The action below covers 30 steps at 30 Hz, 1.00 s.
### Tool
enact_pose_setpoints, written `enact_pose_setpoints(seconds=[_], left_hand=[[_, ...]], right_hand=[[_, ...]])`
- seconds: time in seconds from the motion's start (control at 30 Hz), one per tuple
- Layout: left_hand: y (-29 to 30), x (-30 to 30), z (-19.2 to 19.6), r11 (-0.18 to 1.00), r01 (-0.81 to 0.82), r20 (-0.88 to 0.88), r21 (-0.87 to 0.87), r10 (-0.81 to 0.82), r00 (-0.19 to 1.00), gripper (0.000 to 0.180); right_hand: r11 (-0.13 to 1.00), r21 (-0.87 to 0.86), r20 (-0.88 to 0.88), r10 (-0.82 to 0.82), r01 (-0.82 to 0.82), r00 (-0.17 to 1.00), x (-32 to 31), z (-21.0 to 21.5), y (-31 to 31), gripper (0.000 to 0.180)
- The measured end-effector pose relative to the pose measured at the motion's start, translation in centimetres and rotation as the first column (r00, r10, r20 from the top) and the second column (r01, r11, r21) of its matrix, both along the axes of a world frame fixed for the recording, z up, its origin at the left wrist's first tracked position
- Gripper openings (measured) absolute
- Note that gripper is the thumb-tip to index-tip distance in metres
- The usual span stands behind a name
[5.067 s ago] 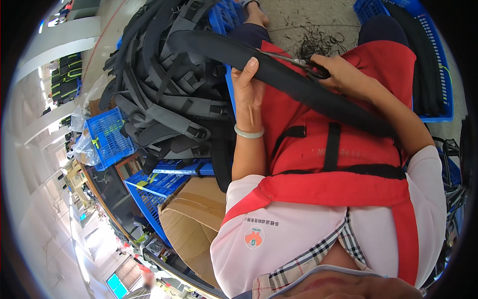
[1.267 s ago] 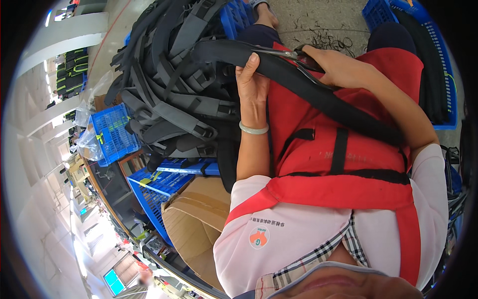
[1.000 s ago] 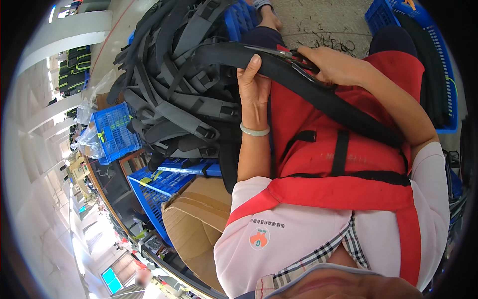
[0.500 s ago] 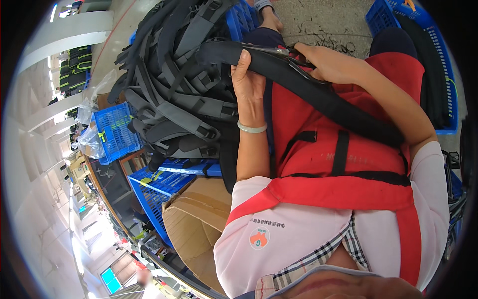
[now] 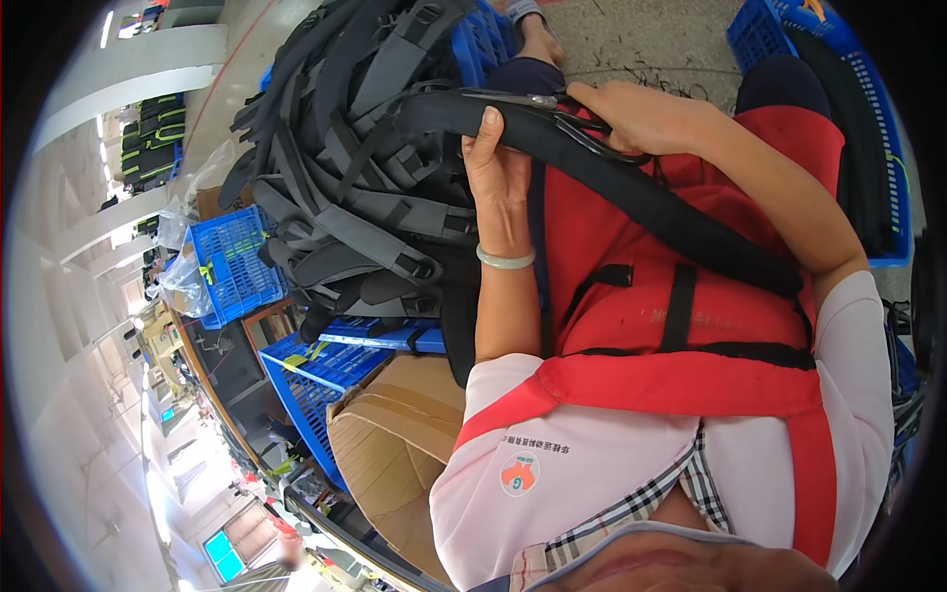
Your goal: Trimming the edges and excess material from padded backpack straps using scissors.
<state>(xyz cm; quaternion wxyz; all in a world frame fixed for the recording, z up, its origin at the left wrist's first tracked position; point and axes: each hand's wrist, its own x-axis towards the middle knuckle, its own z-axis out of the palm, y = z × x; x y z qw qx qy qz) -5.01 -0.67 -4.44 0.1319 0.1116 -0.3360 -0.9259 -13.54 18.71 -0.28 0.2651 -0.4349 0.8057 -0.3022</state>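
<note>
Black padded strap (image 5: 592,173) stretched across the red apron (image 5: 681,306). Left hand (image 5: 498,163) wrapped tight around it near the upper end, right hand (image 5: 636,113) closed on scissors (image 5: 562,113), blades half hidden against the strap. Left of the strap: heap of grey straps (image 5: 345,197), blue crate (image 5: 232,261) beyond, partly covered.

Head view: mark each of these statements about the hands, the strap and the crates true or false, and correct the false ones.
1. The left hand grips a black padded strap. True.
2. The right hand holds scissors at the strap. True.
3. The left wrist is bare. False: it wears a pale bangle.
4. The crates are red. False: they are blue.
5. A pile of grey and black straps lies to the person's left. True.
</note>
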Motion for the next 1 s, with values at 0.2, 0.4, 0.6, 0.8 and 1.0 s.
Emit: enact_pose_setpoints(seconds=[0.2, 0.4, 0.6, 0.8, 1.0], left_hand=[[-0.2, 0.2, -0.8, 0.998, 0.053, 0.017, -0.021, -0.052, 0.998, 0.025], [-0.6, -0.5, -1.1, 0.999, 0.046, 0.040, 0.006, -0.046, 0.998, 0.023], [-3.3, -3.1, 0.7, 0.995, -0.063, 0.058, -0.083, 0.068, 0.996, 0.027], [5.7, -7.3, 4.9, 0.952, 0.303, -0.028, -0.050, -0.305, 0.952, 0.041], [3.8, -6.6, -1.0, 0.891, 0.423, 0.127, -0.162, -0.406, 0.905, 0.038]], right_hand=[[0.990, -0.141, 0.149, 0.009, 0.013, 0.989, 0.2, -2.5, 0.0, 0.031], [0.957, -0.212, 0.105, -0.180, 0.199, 0.978, -0.6, -4.4, 0.1, 0.024], [0.876, -0.151, 0.131, -0.442, 0.458, 0.888, -3.3, 0.2, 4.9, 0.039], [0.762, -0.404, 0.351, -0.382, 0.506, 0.855, -0.6, -0.1, 4.4, 0.043], [0.034, -0.518, 0.657, -0.625, 0.855, 0.422, -4.5, 2.8, 17.7, 0.025]])
